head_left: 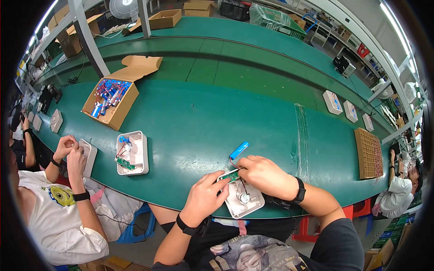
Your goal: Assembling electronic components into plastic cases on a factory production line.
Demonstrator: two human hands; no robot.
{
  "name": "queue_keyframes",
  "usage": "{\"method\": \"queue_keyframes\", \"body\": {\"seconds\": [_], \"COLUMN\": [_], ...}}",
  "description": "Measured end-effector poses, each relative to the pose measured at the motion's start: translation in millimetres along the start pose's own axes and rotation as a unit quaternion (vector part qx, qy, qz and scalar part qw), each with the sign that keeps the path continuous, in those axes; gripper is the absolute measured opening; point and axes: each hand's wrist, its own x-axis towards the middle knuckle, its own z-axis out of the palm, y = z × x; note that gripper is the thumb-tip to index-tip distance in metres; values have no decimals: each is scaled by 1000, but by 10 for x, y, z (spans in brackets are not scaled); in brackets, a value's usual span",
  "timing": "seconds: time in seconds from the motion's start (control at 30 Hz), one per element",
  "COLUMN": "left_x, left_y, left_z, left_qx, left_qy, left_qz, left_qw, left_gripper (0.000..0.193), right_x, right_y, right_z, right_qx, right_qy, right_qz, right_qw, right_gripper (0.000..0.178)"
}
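On a green bench, from left: a carton of batteries; the left hand, fingers narrowly parted, at a board in a white case; a blue battery beyond; the right hand, fingers bunched. Both grips unclear.

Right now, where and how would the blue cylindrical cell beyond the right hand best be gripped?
Probably mid-body: pinch the blue cell across its long sides, coming from above. It lies on its side, flanks exposed, and red wire leaves its near end, by the right hand.
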Motion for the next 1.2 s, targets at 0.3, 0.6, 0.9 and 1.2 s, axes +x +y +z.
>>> {"method": "queue_keyframes", "body": {"seconds": [0.3,0.6,0.9,1.2], "left_x": [-9,-7,48,-26], "left_y": [21,20,-20,-46], "left_z": [18,17,-50,-73], "left_qx": [9,9,9,26], "left_qy": [1,4,0,23], "left_qz": [-1,-5,25,-10], "left_qw": [1000,1000,1000,999], "left_gripper": [18,18,14,12], "right_x": [8,50,170,204], "right_y": [23,8,525,628], "right_z": [33,71,-129,-140], "right_qx": [20,-3,128,150], "right_qy": [1,-20,95,-50], "right_qz": [13,39,-12,82], "right_qw": [1000,999,987,984], "right_gripper": [8,12,19,37]}}
